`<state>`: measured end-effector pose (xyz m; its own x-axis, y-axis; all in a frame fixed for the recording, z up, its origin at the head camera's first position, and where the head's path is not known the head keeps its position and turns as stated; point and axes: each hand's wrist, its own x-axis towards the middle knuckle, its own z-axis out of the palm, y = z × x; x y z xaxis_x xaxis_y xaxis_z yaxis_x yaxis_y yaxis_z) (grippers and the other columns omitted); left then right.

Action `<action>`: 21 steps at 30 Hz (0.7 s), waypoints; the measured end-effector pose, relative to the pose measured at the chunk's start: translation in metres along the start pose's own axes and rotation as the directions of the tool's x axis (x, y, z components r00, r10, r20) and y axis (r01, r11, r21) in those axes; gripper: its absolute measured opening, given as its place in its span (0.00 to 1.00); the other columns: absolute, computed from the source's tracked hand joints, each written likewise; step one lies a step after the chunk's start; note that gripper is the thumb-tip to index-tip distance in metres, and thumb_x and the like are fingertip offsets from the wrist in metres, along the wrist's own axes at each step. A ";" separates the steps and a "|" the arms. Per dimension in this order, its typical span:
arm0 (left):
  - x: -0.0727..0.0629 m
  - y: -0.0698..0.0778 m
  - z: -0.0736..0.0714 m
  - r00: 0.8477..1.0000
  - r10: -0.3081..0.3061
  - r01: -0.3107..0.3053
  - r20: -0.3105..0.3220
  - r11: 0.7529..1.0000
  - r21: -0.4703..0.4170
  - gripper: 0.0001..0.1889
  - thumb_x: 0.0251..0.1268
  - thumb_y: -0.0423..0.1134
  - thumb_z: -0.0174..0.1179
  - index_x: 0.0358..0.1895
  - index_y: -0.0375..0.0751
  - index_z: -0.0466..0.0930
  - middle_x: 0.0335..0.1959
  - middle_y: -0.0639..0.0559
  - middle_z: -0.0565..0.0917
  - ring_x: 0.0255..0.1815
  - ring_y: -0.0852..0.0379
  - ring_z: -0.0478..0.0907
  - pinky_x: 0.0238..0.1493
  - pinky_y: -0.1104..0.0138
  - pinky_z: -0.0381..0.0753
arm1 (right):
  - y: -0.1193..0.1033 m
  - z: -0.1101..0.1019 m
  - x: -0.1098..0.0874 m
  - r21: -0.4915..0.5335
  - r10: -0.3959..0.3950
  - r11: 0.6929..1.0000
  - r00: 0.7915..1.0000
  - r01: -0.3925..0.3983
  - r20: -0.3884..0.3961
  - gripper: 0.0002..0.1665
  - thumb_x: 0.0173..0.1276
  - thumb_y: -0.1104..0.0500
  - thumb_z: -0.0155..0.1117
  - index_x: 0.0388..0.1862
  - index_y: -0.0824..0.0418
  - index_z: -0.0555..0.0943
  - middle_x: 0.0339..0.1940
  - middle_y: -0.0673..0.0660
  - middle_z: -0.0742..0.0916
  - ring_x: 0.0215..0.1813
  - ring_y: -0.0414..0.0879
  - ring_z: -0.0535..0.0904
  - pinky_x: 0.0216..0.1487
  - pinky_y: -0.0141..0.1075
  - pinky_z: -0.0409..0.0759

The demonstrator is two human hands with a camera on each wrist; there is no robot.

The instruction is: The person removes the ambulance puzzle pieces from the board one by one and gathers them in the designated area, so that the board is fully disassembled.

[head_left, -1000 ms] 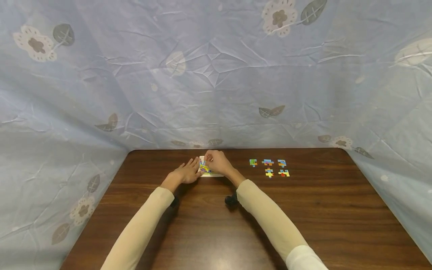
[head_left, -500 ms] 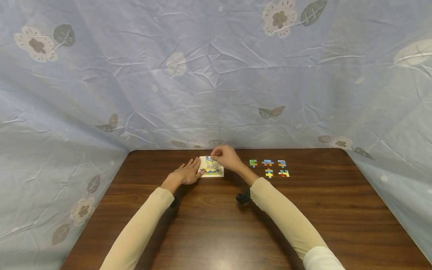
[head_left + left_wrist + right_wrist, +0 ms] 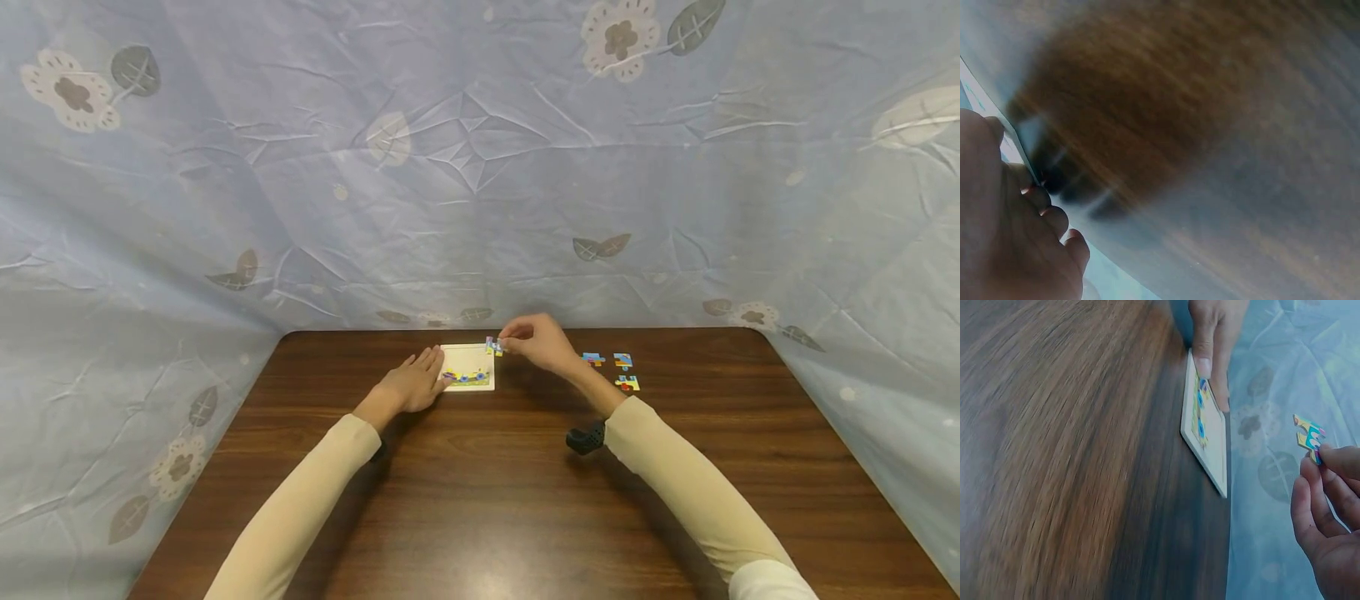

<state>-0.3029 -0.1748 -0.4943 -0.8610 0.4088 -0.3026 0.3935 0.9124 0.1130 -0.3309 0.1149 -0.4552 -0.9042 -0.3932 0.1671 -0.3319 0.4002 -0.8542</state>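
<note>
My right hand [image 3: 542, 343] pinches a jigsaw puzzle piece [image 3: 493, 346] between thumb and fingertips, held up over the far right corner of the puzzle tray [image 3: 467, 360]. The right wrist view shows this piece [image 3: 1310, 439] raised off the tray [image 3: 1206, 464], its printed face yellow, blue and pink. Joined pieces [image 3: 465, 378] with a yellow and blue picture line the tray's near edge; pale backing shows above them. My left hand [image 3: 411, 383] lies flat with straight fingers at the tray's left side, its thumb over the near left corner.
Loose puzzle pieces, among them a blue one [image 3: 622, 361] and a yellow and red one [image 3: 627, 382], lie to the right on the brown wooden table [image 3: 465, 483]; my right forearm hides others. A flowered cloth [image 3: 420, 208] hangs behind the table's far edge.
My right hand has moved right and up from inside the tray, carrying the pinched puzzle piece from over the tray's middle to its far right corner. My left hand stays in place.
</note>
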 end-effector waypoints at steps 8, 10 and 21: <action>-0.001 -0.001 -0.001 1.000 0.005 -0.005 0.004 1.000 0.027 0.40 0.88 0.59 0.31 0.86 0.34 0.38 0.89 0.38 0.41 0.90 0.41 0.40 0.91 0.48 0.44 | 0.011 -0.022 -0.016 -0.072 0.044 0.996 0.999 -0.043 0.014 0.07 0.74 0.57 0.71 0.43 0.60 0.90 0.39 0.59 0.93 0.46 0.64 0.91 0.45 0.43 0.91; -0.001 -0.001 -0.002 1.000 0.004 -0.005 0.005 1.000 0.025 0.40 0.88 0.59 0.31 0.86 0.34 0.38 0.89 0.38 0.42 0.90 0.41 0.40 0.91 0.48 0.44 | 0.015 -0.027 -0.020 -0.083 0.052 0.995 0.998 -0.051 0.020 0.07 0.74 0.57 0.70 0.44 0.60 0.90 0.39 0.59 0.93 0.46 0.64 0.91 0.44 0.42 0.91; 0.000 0.000 -0.002 1.000 -0.009 0.009 0.006 1.000 0.028 0.40 0.88 0.60 0.31 0.86 0.36 0.37 0.89 0.39 0.41 0.91 0.43 0.41 0.91 0.50 0.48 | 0.040 -0.051 -0.043 -0.116 0.139 0.984 0.990 -0.134 0.031 0.04 0.74 0.58 0.71 0.39 0.56 0.90 0.38 0.55 0.94 0.44 0.57 0.91 0.44 0.43 0.90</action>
<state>-0.3034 -0.1745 -0.4921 -0.8623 0.4007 -0.3096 0.3949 0.9149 0.0842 -0.3187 0.1898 -0.4716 -0.9325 -0.3598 0.0315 -0.2366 0.5428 -0.8058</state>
